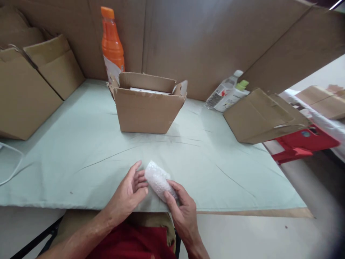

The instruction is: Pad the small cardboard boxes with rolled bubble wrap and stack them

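A small bundle in bubble wrap (157, 177) is tilted above the near edge of the table. What lies inside the wrap cannot be made out. My right hand (183, 208) grips its lower right end between thumb and fingers. Just left of the bundle, my left hand (134, 190) is open, fingers apart and palm turned toward the wrap, holding nothing. Farther back, facing me, stands an open cardboard box (145, 113) with something white and flat showing at its top.
An orange bottle (111, 45) stands behind the box. A clear bottle (222, 90) and a white bottle with a green cap (232, 98) lean near another cardboard box (258, 117) at right. Large cartons (29, 93) fill the left. A white cable (17, 165) lies at the left edge.
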The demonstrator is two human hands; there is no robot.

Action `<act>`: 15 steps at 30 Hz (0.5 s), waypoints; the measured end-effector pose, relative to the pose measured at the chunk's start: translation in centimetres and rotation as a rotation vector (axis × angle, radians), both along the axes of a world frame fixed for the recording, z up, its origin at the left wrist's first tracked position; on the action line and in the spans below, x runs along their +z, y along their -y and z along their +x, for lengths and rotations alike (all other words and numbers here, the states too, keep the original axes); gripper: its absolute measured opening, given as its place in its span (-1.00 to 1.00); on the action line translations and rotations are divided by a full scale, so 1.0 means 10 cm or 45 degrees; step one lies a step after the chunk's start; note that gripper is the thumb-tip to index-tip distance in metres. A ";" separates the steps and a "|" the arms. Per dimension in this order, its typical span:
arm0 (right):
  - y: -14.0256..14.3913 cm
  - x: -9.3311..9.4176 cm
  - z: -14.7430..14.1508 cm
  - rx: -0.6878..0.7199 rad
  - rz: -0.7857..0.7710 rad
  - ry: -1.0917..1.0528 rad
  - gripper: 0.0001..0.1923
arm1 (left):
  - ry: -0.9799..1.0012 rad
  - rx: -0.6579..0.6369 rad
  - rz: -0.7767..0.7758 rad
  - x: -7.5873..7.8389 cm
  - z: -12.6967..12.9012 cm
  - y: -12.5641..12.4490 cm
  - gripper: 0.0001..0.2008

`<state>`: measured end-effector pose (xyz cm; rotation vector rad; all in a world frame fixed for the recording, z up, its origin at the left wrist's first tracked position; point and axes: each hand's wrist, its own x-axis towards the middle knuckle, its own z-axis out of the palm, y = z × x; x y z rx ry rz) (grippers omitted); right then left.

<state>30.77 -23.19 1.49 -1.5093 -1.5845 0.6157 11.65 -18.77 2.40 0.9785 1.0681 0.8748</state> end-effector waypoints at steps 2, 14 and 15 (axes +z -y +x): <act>0.01 0.03 0.00 0.114 -0.076 -0.077 -0.80 | 0.072 -0.031 -0.095 0.06 0.05 0.03 -0.13; -0.21 0.31 0.04 0.218 -0.039 -0.438 -0.84 | -0.219 -0.163 0.386 0.14 0.16 0.17 -0.19; -0.23 0.30 0.02 0.185 -0.071 -0.507 -0.85 | -0.186 -0.180 0.337 0.11 0.17 0.17 -0.18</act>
